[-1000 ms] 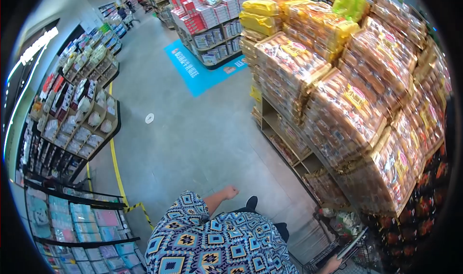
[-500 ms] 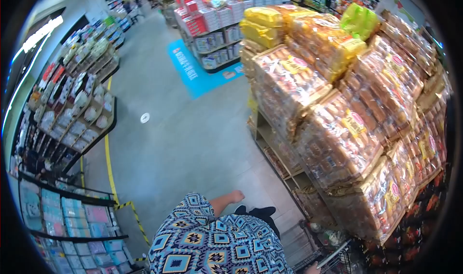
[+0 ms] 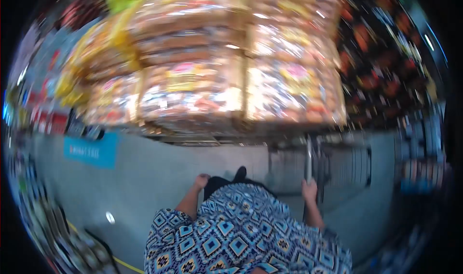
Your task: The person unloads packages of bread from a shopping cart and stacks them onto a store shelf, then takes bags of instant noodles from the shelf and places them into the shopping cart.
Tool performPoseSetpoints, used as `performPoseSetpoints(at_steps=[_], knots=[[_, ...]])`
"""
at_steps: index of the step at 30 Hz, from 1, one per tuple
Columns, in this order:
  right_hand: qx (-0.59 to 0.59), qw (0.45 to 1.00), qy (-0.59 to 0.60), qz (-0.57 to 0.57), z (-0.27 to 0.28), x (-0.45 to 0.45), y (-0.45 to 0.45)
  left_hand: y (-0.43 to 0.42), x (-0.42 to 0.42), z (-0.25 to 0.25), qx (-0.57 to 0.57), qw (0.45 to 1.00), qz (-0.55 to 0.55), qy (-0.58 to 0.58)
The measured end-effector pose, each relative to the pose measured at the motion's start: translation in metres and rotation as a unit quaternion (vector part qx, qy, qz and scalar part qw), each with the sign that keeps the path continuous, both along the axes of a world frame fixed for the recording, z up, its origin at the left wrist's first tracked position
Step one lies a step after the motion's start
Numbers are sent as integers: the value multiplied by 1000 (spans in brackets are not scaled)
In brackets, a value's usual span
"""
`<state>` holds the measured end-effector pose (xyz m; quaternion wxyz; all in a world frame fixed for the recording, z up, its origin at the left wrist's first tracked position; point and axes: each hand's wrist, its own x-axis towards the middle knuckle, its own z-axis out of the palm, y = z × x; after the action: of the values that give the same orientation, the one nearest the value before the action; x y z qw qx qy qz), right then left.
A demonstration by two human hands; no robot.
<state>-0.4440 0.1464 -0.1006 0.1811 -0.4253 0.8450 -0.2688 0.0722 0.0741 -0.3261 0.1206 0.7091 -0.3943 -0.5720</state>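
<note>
A: And here's the wire-mesh shopping cart [image 3: 370,165], right of centre in the frame, just below the tall stack of clear-wrapped brown packs with gold edges [image 3: 193,88]. The right hand [image 3: 310,189] is on the pale, straight push bar [image 3: 309,159], fingers wrapped round it!

B: And the left hand [image 3: 201,180]?

A: Centre of the frame, low, beside the body and well apart from the cart. Nothing shows in it, but with this blur I can't tell how far open the fingers are.

B: How would that cart handle?

A: Stiff frame, I'd judge, and not fragile; bulky to lift, easier to roll. Its load is too blurred to read, so the weight's a guess. The bar looks smooth and could slip under a loose grip, so take it firmly, near the middle for straight pushing.

B: What's different from a moment ago?

A: Big swing of the view! The stack was over on the right; now it fills the top. The cart was cut off at lower right, and now much more shows. The bright blue floor sign [image 3: 103,151] has gone from upper centre to the left. The right hand's still on the bar!
</note>
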Motion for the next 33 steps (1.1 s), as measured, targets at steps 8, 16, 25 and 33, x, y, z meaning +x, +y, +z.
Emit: performPoseSetpoints(at_steps=[8, 16, 25, 33], knots=[[128, 986, 5, -102, 32, 10, 50, -3, -28, 82, 112, 989, -78, 55], [149, 980, 1, -134, 58, 27, 55, -36, 1, 87, 135, 988, -51, 48], [160, 972, 93, -144, 79, -49, 103, -32, -86, 97, 166, 979, -105, 59], [225, 958, 62, -164, 88, -64, 120, -62, -103, 90, 172, 966, -192, 34]])
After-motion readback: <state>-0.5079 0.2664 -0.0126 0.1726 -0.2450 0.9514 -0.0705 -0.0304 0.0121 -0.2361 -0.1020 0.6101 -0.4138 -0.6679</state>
